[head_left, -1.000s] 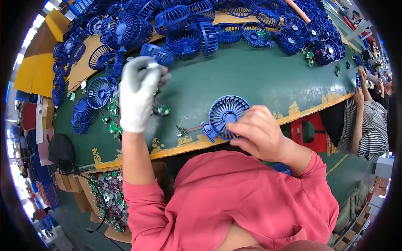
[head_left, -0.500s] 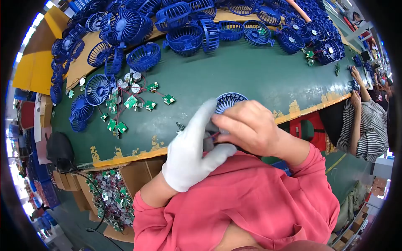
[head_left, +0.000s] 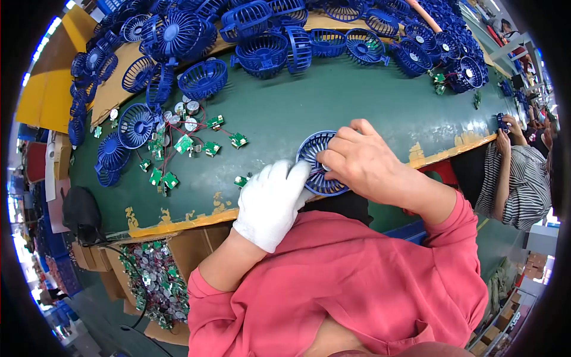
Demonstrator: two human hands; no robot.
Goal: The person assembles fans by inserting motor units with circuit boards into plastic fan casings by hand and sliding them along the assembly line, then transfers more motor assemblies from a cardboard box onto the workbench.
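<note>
A round blue fan housing (head_left: 307, 146) with radial slats sits at the table's front edge, its open side facing up. My left hand (head_left: 270, 202), in a white glove, is closed on the housing's left rim. Bare, my right hand (head_left: 363, 160) reaches over the right rim with its fingers bent together into the middle of the housing. What those fingertips hold is hidden, though a small pale bit shows beside them. A green circuit board (head_left: 240, 181) lies just left of the glove, partly covered by it.
Left of my hands lie circuit boards (head_left: 184, 144) wired to silver motors (head_left: 190, 124). Blue fan housings (head_left: 262, 53) are heaped along the back on cardboard. A box of wired boards (head_left: 157, 279) stands below the table's left front edge. At far right, a person in stripes (head_left: 526, 184) handles a blue part.
The housing has come into fuller view, tipped up toward me. My right hand has moved up and its fingers now reach inside. The grey part between my hands is out of sight.
</note>
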